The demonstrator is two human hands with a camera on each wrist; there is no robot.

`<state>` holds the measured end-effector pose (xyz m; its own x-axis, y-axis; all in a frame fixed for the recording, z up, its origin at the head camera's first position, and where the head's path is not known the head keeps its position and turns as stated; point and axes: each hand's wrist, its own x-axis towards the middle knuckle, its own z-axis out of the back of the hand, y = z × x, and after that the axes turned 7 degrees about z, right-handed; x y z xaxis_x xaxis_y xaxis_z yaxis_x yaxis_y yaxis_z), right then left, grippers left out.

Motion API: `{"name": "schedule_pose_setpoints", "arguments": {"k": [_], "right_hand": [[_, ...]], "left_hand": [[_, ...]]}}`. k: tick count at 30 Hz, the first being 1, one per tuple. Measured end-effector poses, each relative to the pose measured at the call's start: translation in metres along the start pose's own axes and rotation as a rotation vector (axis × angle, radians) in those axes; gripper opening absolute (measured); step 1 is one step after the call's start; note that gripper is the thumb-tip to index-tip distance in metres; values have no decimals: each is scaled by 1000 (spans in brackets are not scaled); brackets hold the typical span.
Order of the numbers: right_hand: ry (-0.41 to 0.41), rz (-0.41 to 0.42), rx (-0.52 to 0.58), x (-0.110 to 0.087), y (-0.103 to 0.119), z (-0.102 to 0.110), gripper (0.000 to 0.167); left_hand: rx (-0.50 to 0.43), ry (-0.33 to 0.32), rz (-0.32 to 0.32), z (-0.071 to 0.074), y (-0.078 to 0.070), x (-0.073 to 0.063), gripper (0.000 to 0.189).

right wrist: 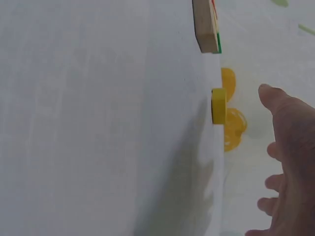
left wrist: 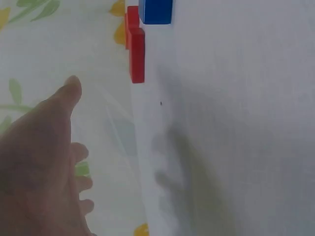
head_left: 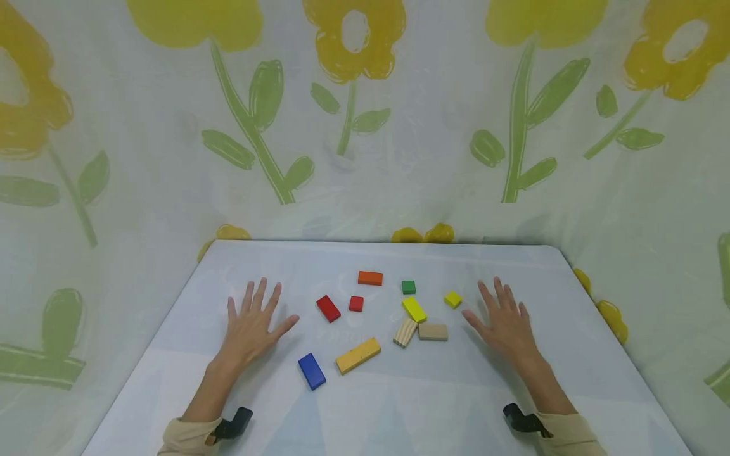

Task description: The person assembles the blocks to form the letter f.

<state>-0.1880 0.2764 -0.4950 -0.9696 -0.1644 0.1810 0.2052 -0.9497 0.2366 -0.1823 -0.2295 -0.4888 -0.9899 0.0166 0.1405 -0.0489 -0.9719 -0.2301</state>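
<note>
My left hand (head_left: pixel 249 328) is spread with straight fingers over the left part of the table, holding nothing. Closest to its thumb lies a red rectangular block (head_left: pixel 328 309), also seen in the left wrist view. A blue block (head_left: pixel 312 371) lies nearer the front. My right hand (head_left: pixel 504 323) is spread likewise on the right, fingers apart and nothing in them. Just left of its thumb is a small yellow block (head_left: pixel 453 299), which the right wrist view shows too. A plain wooden block (head_left: pixel 433 332) lies farther left, beside a ridged wooden block (head_left: pixel 405 333) and a long yellow block (head_left: pixel 414 310).
Around the table's middle lie an orange block (head_left: pixel 370 278), a small red block (head_left: pixel 356 304), a green block (head_left: pixel 408 287) and a long orange-yellow block (head_left: pixel 358 356). The white table (head_left: pixel 456 405) meets a flower-patterned curtain (head_left: pixel 399 183) at its far edge.
</note>
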Motion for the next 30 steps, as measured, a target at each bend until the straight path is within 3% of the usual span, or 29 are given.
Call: {"name": "schedule_pose_setpoints", "arguments": {"k": [15, 22, 30], "right_hand": [[-84, 44, 27, 0, 31, -8, 74], [-115, 71, 37, 3, 49, -11, 70], [-138, 118, 68, 5, 66, -15, 61]], "left_hand": [[-84, 14, -118, 2, -21, -14, 88], [-134, 12, -139, 2, -25, -22, 80], [-227, 122, -140, -2, -34, -31, 81]]}}
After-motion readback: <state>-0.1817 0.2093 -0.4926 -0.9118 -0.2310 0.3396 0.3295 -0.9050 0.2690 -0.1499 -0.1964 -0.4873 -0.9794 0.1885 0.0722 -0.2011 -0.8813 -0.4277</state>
